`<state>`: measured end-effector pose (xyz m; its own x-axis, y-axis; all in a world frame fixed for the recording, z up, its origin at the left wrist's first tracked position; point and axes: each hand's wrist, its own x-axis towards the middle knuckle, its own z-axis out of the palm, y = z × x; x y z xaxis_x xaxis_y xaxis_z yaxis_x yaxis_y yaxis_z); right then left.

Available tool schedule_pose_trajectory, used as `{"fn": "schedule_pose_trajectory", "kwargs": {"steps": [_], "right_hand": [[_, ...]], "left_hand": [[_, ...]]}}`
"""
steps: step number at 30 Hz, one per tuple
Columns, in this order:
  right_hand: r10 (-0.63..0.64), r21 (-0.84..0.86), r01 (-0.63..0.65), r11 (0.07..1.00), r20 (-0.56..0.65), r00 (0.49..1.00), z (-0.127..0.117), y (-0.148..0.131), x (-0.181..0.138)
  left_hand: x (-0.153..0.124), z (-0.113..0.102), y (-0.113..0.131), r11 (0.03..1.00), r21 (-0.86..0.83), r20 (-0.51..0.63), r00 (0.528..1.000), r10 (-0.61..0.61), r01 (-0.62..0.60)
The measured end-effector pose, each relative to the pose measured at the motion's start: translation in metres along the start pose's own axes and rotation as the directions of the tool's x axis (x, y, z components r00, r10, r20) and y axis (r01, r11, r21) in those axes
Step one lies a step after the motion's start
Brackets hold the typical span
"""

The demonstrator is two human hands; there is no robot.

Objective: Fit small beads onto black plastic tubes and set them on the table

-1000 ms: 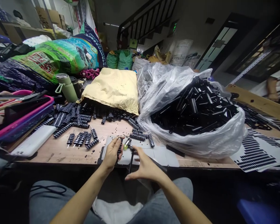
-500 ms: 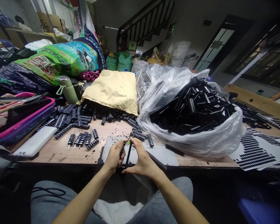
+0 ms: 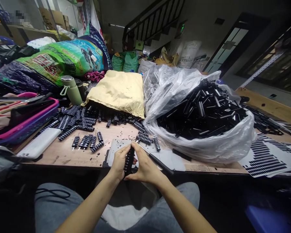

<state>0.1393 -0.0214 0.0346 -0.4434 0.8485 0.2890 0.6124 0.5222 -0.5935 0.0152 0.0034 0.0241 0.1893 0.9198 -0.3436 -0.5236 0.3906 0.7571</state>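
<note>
My left hand (image 3: 118, 160) and my right hand (image 3: 144, 166) meet at the near edge of the wooden table (image 3: 63, 155). Both are closed around one black-and-white studded rod (image 3: 129, 160), held nearly upright between them. A thin dark tool (image 3: 157, 160) with a metal tip lies slanted just right of my right hand. More studded rods (image 3: 88, 142) lie in a row to the left on the table, and a pile of them (image 3: 75, 118) sits further back.
A clear plastic bag (image 3: 199, 142) full of black tubes fills the right. A tan sack (image 3: 117, 90) lies behind, with a green flask (image 3: 71, 89) and a pink basket (image 3: 19, 123) on the left. A white slab (image 3: 38, 144) rests by the basket. Patterned sheets (image 3: 269, 155) lie far right.
My right hand set the small hammer-like tool aside and came in to grip the rod with my left hand. The rod has been drawn nearer the table edge.
</note>
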Motion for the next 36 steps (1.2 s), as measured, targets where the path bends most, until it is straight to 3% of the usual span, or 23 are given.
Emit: {"fn": "schedule_pose_trajectory", "kwargs": {"steps": [8,11,13,15,16,18,21,23,26,29,34,36], "right_hand": [[0.138,0.099,-0.139,0.985,0.018,0.99,0.011,0.01,0.007],[0.194,0.086,-0.193,0.977,-0.007,0.981,0.026,0.015,0.008],[0.217,0.039,-0.216,0.976,-0.046,0.975,0.039,0.019,0.009],[0.23,-0.032,-0.233,0.972,-0.079,0.97,0.05,0.024,0.008],[0.237,-0.075,-0.244,0.967,-0.084,0.968,0.052,0.028,0.006],[0.297,-0.195,-0.315,0.929,-0.115,0.948,0.049,0.036,-0.001],[0.465,-0.421,-0.515,0.747,-0.222,0.857,0.026,0.05,-0.016],[0.558,-0.502,-0.597,0.626,-0.246,0.793,0.006,0.054,-0.026],[0.634,-0.427,-0.639,0.639,-0.177,0.753,-0.016,0.045,-0.042],[0.626,-0.273,-0.646,0.713,-0.166,0.761,-0.017,0.027,-0.056],[0.688,-0.424,-0.643,0.638,-0.06,0.723,-0.008,0.01,-0.063],[0.653,-0.388,-0.626,0.676,-0.077,0.753,-0.013,0.001,-0.055]], "left_hand": [[0.006,-0.005,0.0,0.99,0.076,-0.017,0.993,-0.117,0.118],[0.012,-0.016,-0.01,0.958,0.286,0.023,1.0,0.017,-0.023],[0.015,-0.026,-0.02,0.786,0.56,0.099,0.963,0.252,-0.264],[0.018,-0.036,-0.03,0.432,0.784,0.247,0.863,0.44,-0.445],[0.02,-0.042,-0.033,0.246,0.84,0.332,0.817,0.472,-0.483],[0.024,-0.052,-0.037,-0.055,0.85,0.491,0.749,0.445,-0.524],[0.029,-0.063,-0.035,-0.32,0.715,0.699,0.645,0.308,-0.622],[0.029,-0.067,-0.032,-0.411,0.622,0.779,0.58,0.237,-0.667],[0.027,-0.067,-0.028,-0.498,0.575,0.807,0.55,0.215,-0.649],[0.026,-0.065,-0.028,-0.54,0.592,0.791,0.559,0.249,-0.598],[0.024,-0.063,-0.038,-0.543,0.651,0.74,0.603,0.299,-0.53],[0.02,-0.059,-0.047,-0.551,0.67,0.715,0.631,0.3,-0.497]]}}
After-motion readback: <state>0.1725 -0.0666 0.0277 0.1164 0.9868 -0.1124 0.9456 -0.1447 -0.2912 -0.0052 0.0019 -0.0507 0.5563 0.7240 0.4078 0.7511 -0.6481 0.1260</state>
